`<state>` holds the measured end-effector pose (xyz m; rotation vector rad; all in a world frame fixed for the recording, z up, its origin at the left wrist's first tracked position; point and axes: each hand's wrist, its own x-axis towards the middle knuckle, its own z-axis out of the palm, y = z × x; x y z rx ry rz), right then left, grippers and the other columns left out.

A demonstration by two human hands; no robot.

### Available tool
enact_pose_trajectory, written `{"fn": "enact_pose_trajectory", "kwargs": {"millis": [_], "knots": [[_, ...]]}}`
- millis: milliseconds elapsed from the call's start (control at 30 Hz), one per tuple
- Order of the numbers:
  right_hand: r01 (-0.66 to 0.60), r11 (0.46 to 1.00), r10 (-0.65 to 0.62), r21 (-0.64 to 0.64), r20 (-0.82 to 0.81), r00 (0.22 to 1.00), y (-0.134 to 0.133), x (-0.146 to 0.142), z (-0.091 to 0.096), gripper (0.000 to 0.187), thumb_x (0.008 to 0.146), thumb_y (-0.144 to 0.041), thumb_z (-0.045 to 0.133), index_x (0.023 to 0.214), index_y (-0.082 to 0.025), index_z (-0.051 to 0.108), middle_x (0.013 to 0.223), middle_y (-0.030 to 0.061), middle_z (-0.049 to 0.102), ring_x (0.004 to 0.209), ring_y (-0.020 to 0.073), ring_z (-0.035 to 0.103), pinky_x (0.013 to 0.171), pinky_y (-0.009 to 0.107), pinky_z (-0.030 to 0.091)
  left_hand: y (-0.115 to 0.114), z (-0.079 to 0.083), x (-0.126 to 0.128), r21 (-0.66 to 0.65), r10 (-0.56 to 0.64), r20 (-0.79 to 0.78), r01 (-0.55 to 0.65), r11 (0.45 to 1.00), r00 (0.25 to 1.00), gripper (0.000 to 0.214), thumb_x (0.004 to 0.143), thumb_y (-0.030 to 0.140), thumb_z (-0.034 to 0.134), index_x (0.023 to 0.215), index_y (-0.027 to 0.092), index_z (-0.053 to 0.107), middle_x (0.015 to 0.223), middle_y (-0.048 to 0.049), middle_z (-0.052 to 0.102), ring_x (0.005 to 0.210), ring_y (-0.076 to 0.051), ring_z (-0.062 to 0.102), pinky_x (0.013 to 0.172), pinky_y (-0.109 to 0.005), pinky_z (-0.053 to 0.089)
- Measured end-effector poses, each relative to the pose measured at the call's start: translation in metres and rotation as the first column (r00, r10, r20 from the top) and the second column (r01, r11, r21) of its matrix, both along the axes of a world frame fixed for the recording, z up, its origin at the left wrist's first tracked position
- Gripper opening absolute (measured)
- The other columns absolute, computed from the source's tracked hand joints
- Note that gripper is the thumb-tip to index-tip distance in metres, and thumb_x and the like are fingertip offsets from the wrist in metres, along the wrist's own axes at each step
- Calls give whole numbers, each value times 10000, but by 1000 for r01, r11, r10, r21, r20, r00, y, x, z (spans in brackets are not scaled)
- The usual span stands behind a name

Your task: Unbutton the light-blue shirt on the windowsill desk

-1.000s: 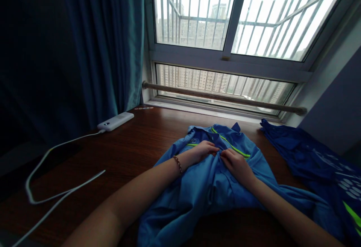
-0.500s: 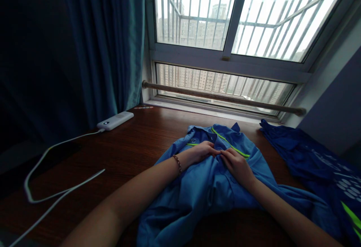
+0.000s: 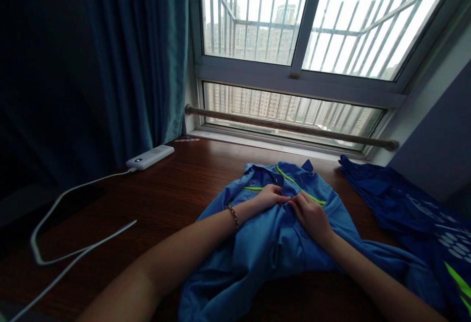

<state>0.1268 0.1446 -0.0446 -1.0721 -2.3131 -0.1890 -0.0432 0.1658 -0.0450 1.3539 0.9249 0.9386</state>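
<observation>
A blue work jacket (image 3: 253,248) with yellow-green piping lies spread on the brown wooden table (image 3: 172,199), its collar toward the window. At the upper front of the jacket, my left hand (image 3: 271,196) pinches the cloth along the front opening. Close against it, my right hand (image 3: 309,214) also pinches the front edge, and the fingertips of both hands nearly meet. Whether a button sits between the fingers is hidden. Below the hands the cloth bunches in folds, and one sleeve stretches off to the right.
A darker blue garment (image 3: 393,199) with white print lies at the right. At the left a white power bank (image 3: 150,158) has a white cable (image 3: 47,214) plugged in. Beyond the table stand a blue curtain (image 3: 147,67) and a barred window with a rail (image 3: 294,128).
Both hands have shifted very slightly to the right, still pinching the front of the jacket. The jacket and the other things lie as before.
</observation>
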Motion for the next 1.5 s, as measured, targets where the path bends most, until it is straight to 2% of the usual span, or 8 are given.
{"fn": "enact_pose_trajectory", "kwargs": {"millis": [200, 333, 500, 567, 667, 967, 1167, 1500], "knots": [[27, 992, -30, -120, -25, 999, 8, 1, 2, 238, 888, -312, 404, 715, -166, 478, 722, 41, 537, 665, 169, 529, 610, 262, 355, -4, -2, 7, 238, 138, -51, -122, 963, 989, 384, 598, 396, 659, 493, 145, 388, 470, 69, 344, 468, -65, 294, 449, -222, 194], [-2, 968, -37, -250, -153, 988, 12, 1, 2, 236, 852, -334, 473, 682, -171, 493, 657, 14, 544, 620, 159, 525, 585, 256, 339, -6, -1, 5, 164, 71, 24, -74, 984, 997, 351, 649, 425, 616, 540, 130, 460, 476, 45, 426, 455, -78, 367, 455, -221, 250], [-14, 921, -129, -388, -340, 932, 11, 2, 1, 262, 821, -357, 507, 633, -175, 507, 554, -12, 528, 533, 142, 510, 536, 246, 332, -5, 5, -1, -83, -101, 152, 114, 990, 983, 143, 540, 177, 635, 648, 93, 592, 589, 0, 565, 542, -102, 486, 550, -221, 356], [-41, 901, -142, -433, -382, 913, 11, 3, 1, 263, 820, -359, 501, 633, -175, 509, 536, -16, 530, 514, 139, 516, 530, 244, 345, -5, 7, -2, -36, -109, 95, 113, 993, 989, 180, 530, 115, 598, 704, 87, 633, 634, -8, 592, 575, -106, 498, 588, -225, 376], [-88, 874, -149, -478, -435, 888, 11, 3, 0, 259, 820, -368, 492, 649, -175, 512, 535, -18, 544, 502, 137, 533, 532, 243, 370, -7, 10, -1, 133, -8, -46, 14, 991, 999, 218, 556, 95, 573, 756, 82, 660, 692, -21, 615, 626, -123, 513, 632, -236, 394], [-113, 846, -157, -521, -447, 881, 10, -1, 1, 276, 804, -432, 487, 721, -171, 524, 552, -9, 558, 513, 152, 548, 537, 257, 389, -11, 6, 5, 460, 182, -300, -25, 887, 937, 214, 661, 125, 570, 855, 82, 648, 760, -51, 642, 696, -158, 561, 645, -239, 428], [-25, 901, -148, -433, -362, 920, 8, -3, 1, 329, 769, -485, 517, 654, -179, 481, 555, -13, 505, 539, 147, 502, 531, 255, 339, -11, 3, 6, 616, 306, -441, 37, 787, 844, 37, 681, 130, 597, 713, 119, 612, 676, -19, 602, 643, -138, 536, 601, -221, 396], [-7, 934, -122, -357, -338, 933, 14, 0, -11, 229, 835, -333, 388, 658, -191, 417, 582, -3, 475, 552, 148, 474, 552, 262, 314, -14, 5, 7, 705, 344, -529, 176, 687, 776, 77, 770, 202, 544, 724, 141, 551, 704, -8, 545, 661, -130, 506, 603, -218, 377]]}}
